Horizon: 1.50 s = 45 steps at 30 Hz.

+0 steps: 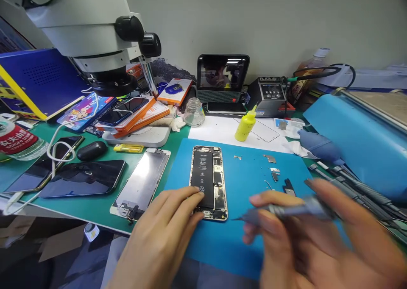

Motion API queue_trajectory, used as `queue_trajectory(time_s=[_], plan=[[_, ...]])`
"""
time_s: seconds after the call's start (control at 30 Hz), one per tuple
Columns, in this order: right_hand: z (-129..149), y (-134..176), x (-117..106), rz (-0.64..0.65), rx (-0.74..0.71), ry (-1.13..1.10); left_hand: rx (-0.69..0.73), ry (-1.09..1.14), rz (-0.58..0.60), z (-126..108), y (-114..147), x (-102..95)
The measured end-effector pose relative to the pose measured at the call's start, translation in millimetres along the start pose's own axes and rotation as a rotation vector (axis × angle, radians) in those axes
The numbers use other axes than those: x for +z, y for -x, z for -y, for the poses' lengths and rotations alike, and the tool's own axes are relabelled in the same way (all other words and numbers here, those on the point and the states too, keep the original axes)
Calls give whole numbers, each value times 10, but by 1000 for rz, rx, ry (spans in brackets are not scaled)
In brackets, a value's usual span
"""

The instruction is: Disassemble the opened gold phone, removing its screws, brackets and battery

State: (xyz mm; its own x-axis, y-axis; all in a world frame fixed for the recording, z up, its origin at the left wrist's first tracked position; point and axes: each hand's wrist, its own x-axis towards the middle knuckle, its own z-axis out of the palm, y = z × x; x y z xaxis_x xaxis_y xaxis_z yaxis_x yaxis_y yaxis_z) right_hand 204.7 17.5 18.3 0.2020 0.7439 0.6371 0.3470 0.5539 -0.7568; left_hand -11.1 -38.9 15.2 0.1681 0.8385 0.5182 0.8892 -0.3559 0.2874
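Note:
An opened phone (208, 183) lies on a blue mat (241, 251), its black battery (204, 170) and inner parts bare. My left hand (165, 225) holds the phone's lower left side, fingertips over the battery's edge and thumb by the bottom corner. Right of the phone, my right hand (305, 234) is closed around a slim grey screwdriver (286, 210), blurred by motion. Its dark tip points left, close to the phone's lower right corner and apart from it. Small metal brackets (275, 173) and a black phone part (288, 187) lie on the mat's right side.
A detached phone screen (143, 181) lies left of the mat. Further left are dark phones (84, 179) and a white cable (57, 149). A microscope (95, 39) overhangs the back left. Behind stand a yellow bottle (246, 125) and a glass jar (194, 113); tweezers (356, 187) lie right.

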Motion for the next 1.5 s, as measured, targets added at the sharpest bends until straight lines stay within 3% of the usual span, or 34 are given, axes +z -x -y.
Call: queue_trajectory(time_s=[0.03, 0.07, 0.13, 0.37, 0.6, 0.8, 0.97, 1.1, 1.23, 1.5], plan=[[73, 31, 142, 93, -41, -30, -10, 31, -17, 11, -22, 54], [107, 57, 248, 219, 7, -47, -16, 62, -27, 26, -42, 98], [80, 98, 347, 287, -78, -59, -32, 122, -34, 69, -60, 153], [-118, 216, 225, 413, -197, 46, -60, 248, 15, 190, 9, 182], [-96, 184, 281, 439, -233, 118, -47, 271, 36, 199, 37, 195], [81, 21, 391, 390, -371, 154, -55, 286, 37, 216, 48, 200], [106, -48, 353, 514, -516, 215, -45, 307, 26, 209, 72, 190], [76, -42, 348, 533, -583, 126, -60, 320, -7, 198, 57, 203], [63, -27, 376, 475, -530, 105, -52, 325, 4, 206, 27, 203], [47, 13, 310, 493, -473, 93, -82, 358, -16, 164, 9, 172]])
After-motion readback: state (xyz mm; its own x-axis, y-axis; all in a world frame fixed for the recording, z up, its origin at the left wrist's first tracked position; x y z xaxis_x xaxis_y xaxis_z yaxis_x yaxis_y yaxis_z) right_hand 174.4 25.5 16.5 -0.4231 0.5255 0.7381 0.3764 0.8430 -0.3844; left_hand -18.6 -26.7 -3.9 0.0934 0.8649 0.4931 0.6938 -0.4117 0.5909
